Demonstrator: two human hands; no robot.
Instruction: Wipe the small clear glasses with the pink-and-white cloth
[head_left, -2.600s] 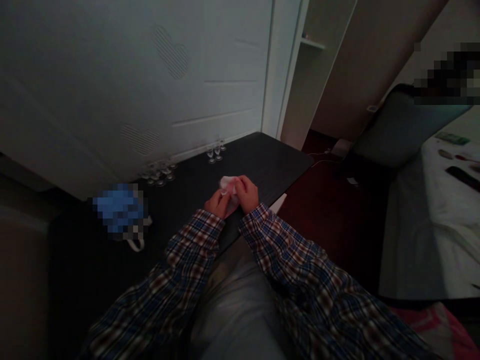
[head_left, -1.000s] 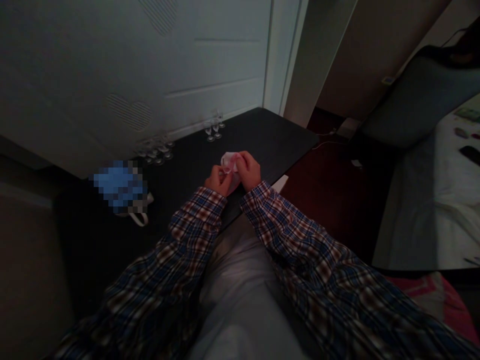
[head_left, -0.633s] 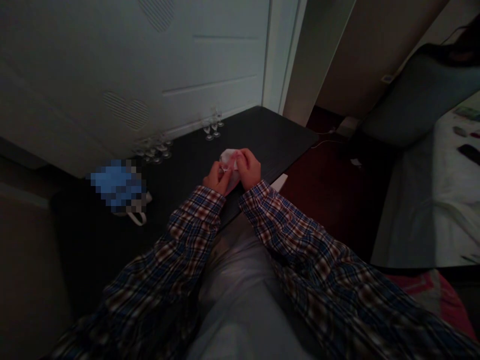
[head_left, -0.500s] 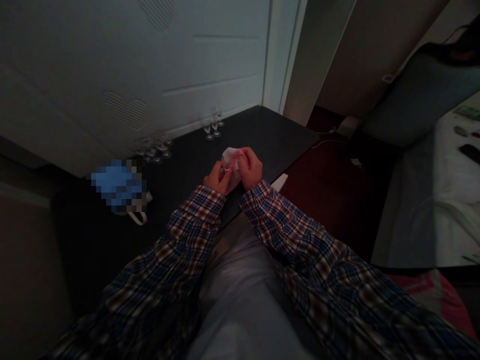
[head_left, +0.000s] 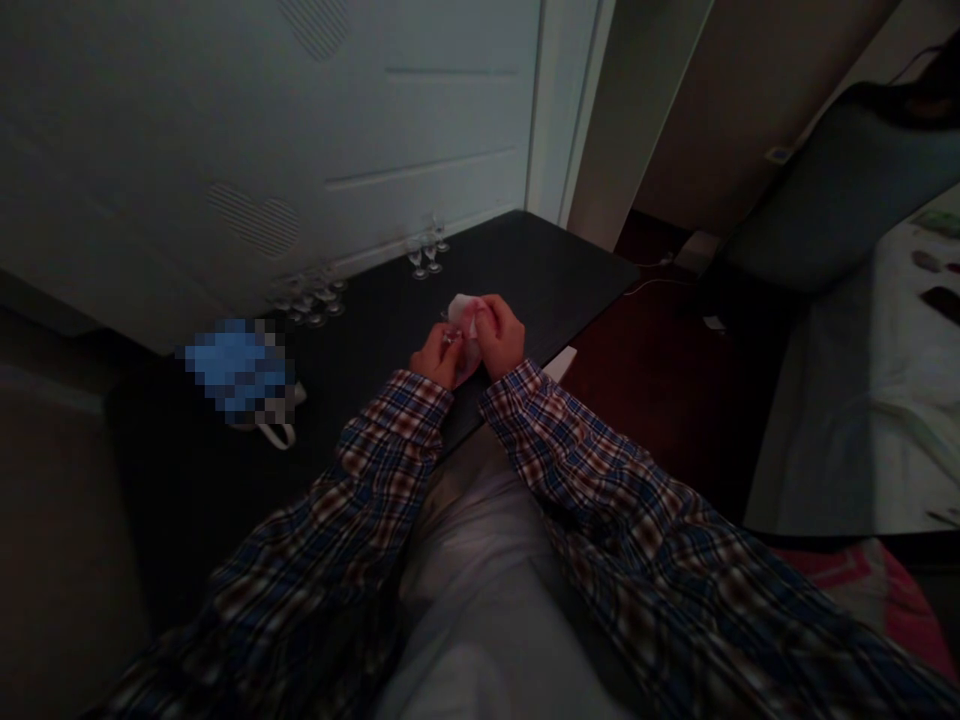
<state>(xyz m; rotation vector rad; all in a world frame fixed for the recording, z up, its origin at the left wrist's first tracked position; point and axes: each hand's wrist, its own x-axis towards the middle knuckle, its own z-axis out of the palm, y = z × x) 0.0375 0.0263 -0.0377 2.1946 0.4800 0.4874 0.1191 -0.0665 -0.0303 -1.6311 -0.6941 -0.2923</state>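
My left hand [head_left: 435, 356] is closed, its fingers pinched round a small clear glass [head_left: 451, 337]. Only a glint of the glass shows; the cloth and fingers hide most of it. My right hand [head_left: 501, 338] is closed on a white and pink cloth [head_left: 466, 308], pressed up against the glass. Part of the cloth hangs down between both hands. The two hands are close together above the front edge of the dark table [head_left: 525, 260].
Two groups of small stemmed glasses, one at the back [head_left: 426, 255] and one farther left [head_left: 307, 298], stand along the wall side. A pixelated blue package [head_left: 236, 365] lies at left. A bed [head_left: 832, 450] is at right.
My left hand and the cloth have shifted very slightly to the right, and the cloth's folds look a little different. The right hand stays almost in place.
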